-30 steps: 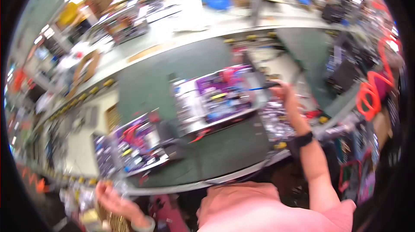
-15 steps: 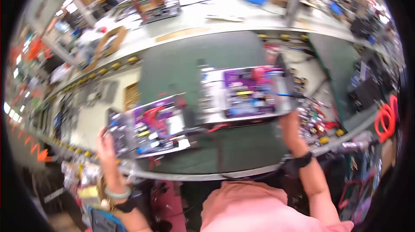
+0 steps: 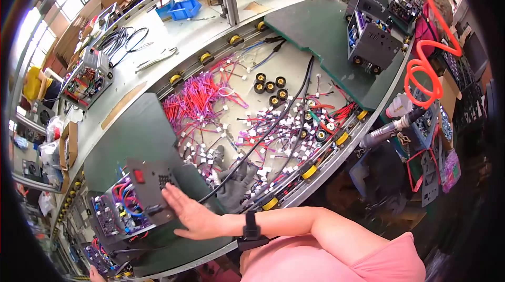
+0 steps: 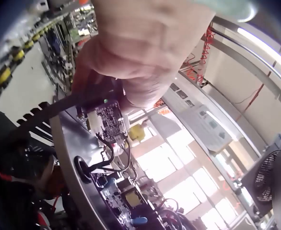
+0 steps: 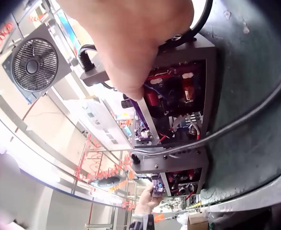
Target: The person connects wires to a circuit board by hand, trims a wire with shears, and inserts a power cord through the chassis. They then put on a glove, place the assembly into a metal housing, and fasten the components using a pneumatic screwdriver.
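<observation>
In the head view my right hand [image 3: 197,219] lies with extended fingers against the dark panel [image 3: 152,182] of an open electronics case, its thumb spread away. The right wrist view shows this hand [image 5: 135,48] over the dark case frame [image 5: 210,91], with red parts and wiring inside. Only a bit of my left hand [image 3: 96,274] shows at the lower left, beside a second case [image 3: 100,258]. In the left wrist view my left hand [image 4: 135,52] curls round the end of that case, by a small circuit board [image 4: 109,120]; some fingertips are hidden.
Red-purple wires [image 3: 194,98], white connectors and black round parts lie right of the cases. Grey gloves [image 3: 234,185] and a black cable are beside them. More dark cases [image 3: 376,45] stand at the far right, near an orange coiled hose [image 3: 423,74]. The metal rail edge [image 3: 294,190] runs in front.
The head view has turned right. Both cases appear farther left, and my right hand has come onto the panel of the nearer one. My left hand has mostly left the head view.
</observation>
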The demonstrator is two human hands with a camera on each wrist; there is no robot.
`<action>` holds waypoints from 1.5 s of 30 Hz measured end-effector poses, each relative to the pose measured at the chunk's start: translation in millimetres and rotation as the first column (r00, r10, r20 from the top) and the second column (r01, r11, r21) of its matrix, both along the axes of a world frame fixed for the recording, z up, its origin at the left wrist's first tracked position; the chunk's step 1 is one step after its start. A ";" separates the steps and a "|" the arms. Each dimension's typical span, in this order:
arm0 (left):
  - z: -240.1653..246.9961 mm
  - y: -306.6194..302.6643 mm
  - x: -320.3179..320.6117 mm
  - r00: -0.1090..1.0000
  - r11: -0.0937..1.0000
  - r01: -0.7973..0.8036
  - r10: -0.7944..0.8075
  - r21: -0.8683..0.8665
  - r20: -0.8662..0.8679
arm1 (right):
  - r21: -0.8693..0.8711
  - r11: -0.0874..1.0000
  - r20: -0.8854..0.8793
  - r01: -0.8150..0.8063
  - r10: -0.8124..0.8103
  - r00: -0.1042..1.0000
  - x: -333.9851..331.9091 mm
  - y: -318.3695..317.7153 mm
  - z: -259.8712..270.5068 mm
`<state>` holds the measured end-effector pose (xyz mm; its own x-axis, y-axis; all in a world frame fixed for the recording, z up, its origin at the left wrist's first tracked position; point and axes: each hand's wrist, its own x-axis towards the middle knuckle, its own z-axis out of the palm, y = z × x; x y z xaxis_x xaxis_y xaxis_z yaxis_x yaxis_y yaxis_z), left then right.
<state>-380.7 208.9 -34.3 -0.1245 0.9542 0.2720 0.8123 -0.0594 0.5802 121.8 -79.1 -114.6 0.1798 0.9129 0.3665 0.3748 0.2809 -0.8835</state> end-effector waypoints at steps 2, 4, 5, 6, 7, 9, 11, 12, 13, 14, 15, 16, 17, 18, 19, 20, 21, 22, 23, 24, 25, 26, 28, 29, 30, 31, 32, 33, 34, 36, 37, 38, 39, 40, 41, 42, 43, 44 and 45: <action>7.9 13.8 -15.7 0.996 0.999 -0.050 0.049 -0.011 -0.073 | -0.081 0.993 0.034 -0.086 0.089 0.995 -21.4 4.1 -3.5; 15.1 18.8 -32.5 0.983 0.993 -0.118 0.114 -0.017 -0.142 | -0.058 0.986 0.067 -0.154 0.157 0.985 -23.9 -0.1 -8.4; 16.5 18.8 -45.2 0.973 0.987 -0.158 0.152 -0.019 -0.174 | -0.245 0.919 0.026 -0.308 0.324 0.946 -16.4 -3.0 -6.2; 17.1 16.6 -59.3 0.959 0.979 -0.201 0.192 -0.023 -0.206 | -0.414 0.791 -0.044 -0.450 0.477 0.878 0.7 -6.0 1.7; 16.9 10.3 -76.3 0.942 0.968 -0.249 0.236 -0.026 -0.240 | -0.431 0.775 -0.052 -0.462 0.489 0.871 13.9 -13.9 1.4; 14.7 -6.3 -112.3 0.897 0.938 -0.346 0.321 -0.032 -0.305 | -0.342 0.716 -0.558 -0.608 0.366 0.745 30.5 -24.8 -31.2; 12.9 -18.7 -144.5 0.845 0.902 -0.431 0.393 -0.027 -0.363 | -0.587 0.508 -0.706 -0.630 0.059 0.706 83.1 -29.1 4.2; 6.3 -12.2 -180.2 0.819 0.884 -0.466 0.422 -0.022 -0.388 | -0.711 0.531 -0.393 -0.460 0.242 0.887 99.5 -31.1 -6.2; -7.3 -7.4 -209.5 0.835 0.904 -0.424 0.417 0.063 -0.359 | -0.708 0.700 0.259 -0.090 0.376 0.890 107.0 -37.2 -32.1; -12.1 -7.3 -210.0 0.860 0.896 -0.435 0.442 0.088 -0.255 | -0.546 0.825 0.534 0.147 0.208 0.819 110.0 -47.5 -45.4; -10.8 -12.0 -201.5 0.861 0.887 -0.450 0.462 0.105 -0.211 | -0.457 0.871 0.612 0.181 0.160 0.775 113.0 -49.4 -45.0; -11.0 -16.0 -190.8 0.862 0.876 -0.466 0.481 0.124 -0.160 | -0.358 0.910 0.683 0.211 0.101 0.723 115.6 -47.8 -43.6; -11.7 -17.1 -186.6 0.856 0.871 -0.477 0.491 0.122 -0.160 | -0.458 0.882 0.645 0.115 0.240 0.726 114.4 -46.6 -42.0; -13.0 -18.3 -185.5 0.868 0.871 -0.471 0.486 0.138 -0.103 | -0.552 0.834 0.591 0.021 0.373 0.716 112.3 -46.1 -41.1; -12.3 -19.6 -184.7 0.877 0.871 -0.466 0.477 0.156 -0.047 | -0.622 0.782 0.560 -0.027 0.469 0.683 111.3 -42.7 -40.4; -10.8 -22.6 -183.7 0.873 0.867 -0.474 0.485 0.157 -0.046 | -0.622 0.782 0.560 -0.034 0.475 0.679 113.2 -42.2 -43.4; -8.6 -28.0 -175.4 0.877 0.878 -0.461 0.473 0.128 -0.085 | -0.586 0.808 0.587 -0.063 0.476 0.654 117.9 -42.9 -49.4; -9.0 -31.7 -173.2 0.881 0.888 -0.448 0.458 0.099 -0.123 | -0.549 0.831 0.615 -0.091 0.475 0.630 122.9 -42.2 -48.8; -8.2 -34.2 -171.2 0.889 0.902 -0.425 0.432 0.082 -0.151 | -0.494 0.864 0.642 -0.097 0.437 0.629 129.7 -43.9 -42.4; -8.8 -39.1 -169.3 0.886 0.899 -0.430 0.437 0.077 -0.154 | -0.426 0.899 0.651 -0.098 0.380 0.657 139.0 -44.6 -35.3; -10.7 -42.5 -165.7 0.874 0.895 -0.436 0.447 0.097 -0.191 | -0.387 0.920 0.693 -0.052 0.328 0.642 150.1 -43.9 -27.9; -12.4 -44.0 -161.3 0.861 0.890 -0.440 0.456 0.118 -0.227 | -0.344 0.939 0.733 -0.007 0.273 0.623 162.3 -42.2 -19.4; -4.9 -61.2 -126.7 0.855 0.896 -0.427 0.445 0.123 -0.266 | -0.167 0.978 0.687 0.126 0.024 0.726 187.0 -41.3 1.0; -2.5 -66.8 -116.0 0.873 0.901 -0.426 0.433 0.081 -0.226 | -0.141 0.970 0.660 0.198 -0.057 0.749 197.6 -43.1 17.7; -2.3 -70.6 -108.9 0.889 0.906 -0.421 0.421 0.040 -0.181 | -0.114 0.955 0.632 0.273 -0.142 0.762 206.6 -45.7 33.2; -4.9 -74.4 -105.2 0.900 0.927 -0.362 0.375 0.098 -0.222 | -0.086 0.953 0.525 0.290 -0.204 0.827 213.9 -49.7 41.5; -10.2 -76.6 -101.3 0.901 0.926 -0.363 0.376 0.098 -0.216 | -0.056 0.949 0.407 0.311 -0.263 0.875 218.9 -53.8 48.9; -16.7 -78.2 -97.0 0.911 0.931 -0.338 0.360 0.135 -0.203 | -0.031 0.952 0.324 0.304 -0.278 0.904 219.2 -58.0 57.7; -21.6 -78.4 -89.9 0.920 0.934 -0.313 0.343 0.173 -0.188 | -0.024 0.952 0.331 0.305 -0.280 0.901 218.6 -62.3 62.3; -3.8 -98.4 -21.7 0.906 0.936 -0.311 0.345 0.164 -0.248 | 0.000 0.954 0.362 0.299 -0.279 0.889 216.8 -72.6 71.8; -6.1 -99.3 -18.6 0.912 0.944 -0.280 0.318 0.174 -0.258 | -0.009 0.959 0.337 0.285 -0.265 0.903 216.9 -77.8 71.1; -9.0 -99.4 -17.9 0.917 0.951 -0.249 0.293 0.186 -0.271 | -0.010 0.957 0.288 0.289 -0.274 0.917 216.8 -82.9 71.0; -15.3 -94.7 -28.1 0.963 0.957 -0.155 0.202 0.245 -0.177 | -0.017 0.957 0.267 0.291 -0.276 0.923 218.6 -89.9 71.9; 0.5 -128.0 -3.0 0.965 0.956 -0.154 0.200 0.252 -0.169 | -0.024 0.956 0.241 0.293 -0.279 0.929 219.9 -96.9 71.9; 26.6 -151.9 62.4 0.885 0.871 0.001 0.227 0.491 -0.406 | -0.030 0.954 0.171 0.297 -0.288 0.942 219.9 -103.6 68.6; 55.7 -153.8 111.9 0.740 0.732 0.214 0.310 0.646 -0.597 | -0.024 0.952 0.169 0.304 -0.295 0.940 218.0 -109.5 69.8; 67.4 -171.8 150.5 0.881 0.727 0.192 0.169 0.659 -0.443 | -0.024 0.956 0.169 0.292 -0.284 0.944 214.5 -115.3 71.5; 73.7 -194.6 177.0 0.960 0.830 0.165 -0.010 0.532 -0.281 | -0.024 0.961 0.167 0.276 -0.269 0.949 209.9 -119.6 73.9; 77.7 -217.9 201.6 0.985 0.907 0.171 -0.154 0.385 -0.076 | -0.025 0.964 0.172 0.266 -0.258 0.951 203.3 -122.2 77.7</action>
<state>-179.1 -9.0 43.4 0.0437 0.7775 0.6274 0.7959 -0.4067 0.4486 325.0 -201.3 -36.9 0.3555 0.8588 0.3690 0.5716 0.1126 -0.8128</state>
